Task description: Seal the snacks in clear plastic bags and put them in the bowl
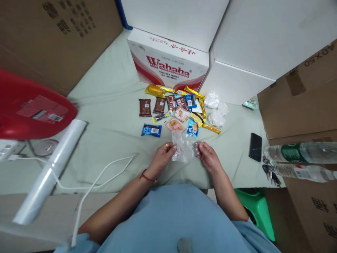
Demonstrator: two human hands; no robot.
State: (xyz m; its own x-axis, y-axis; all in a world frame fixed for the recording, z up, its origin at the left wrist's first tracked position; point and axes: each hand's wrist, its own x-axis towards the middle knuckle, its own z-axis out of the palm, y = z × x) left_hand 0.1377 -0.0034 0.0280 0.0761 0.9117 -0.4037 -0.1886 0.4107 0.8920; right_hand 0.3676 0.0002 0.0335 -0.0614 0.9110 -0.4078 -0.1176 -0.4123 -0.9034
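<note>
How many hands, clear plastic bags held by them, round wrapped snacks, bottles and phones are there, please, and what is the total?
Hands: 2
Clear plastic bag, held: 1
Round wrapped snacks: 2
Bottles: 2
Phone: 1
Total: 8

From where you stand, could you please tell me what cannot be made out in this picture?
All in the head view:
Left hand: its palm, turned away from the camera.
Clear plastic bag: its opening, lost in crumpled film.
Wahaha box: part of its bottom edge, behind yellow packets.
Red object: one side, cut off by the left edge.
Blue packet: fine print, too small.
</note>
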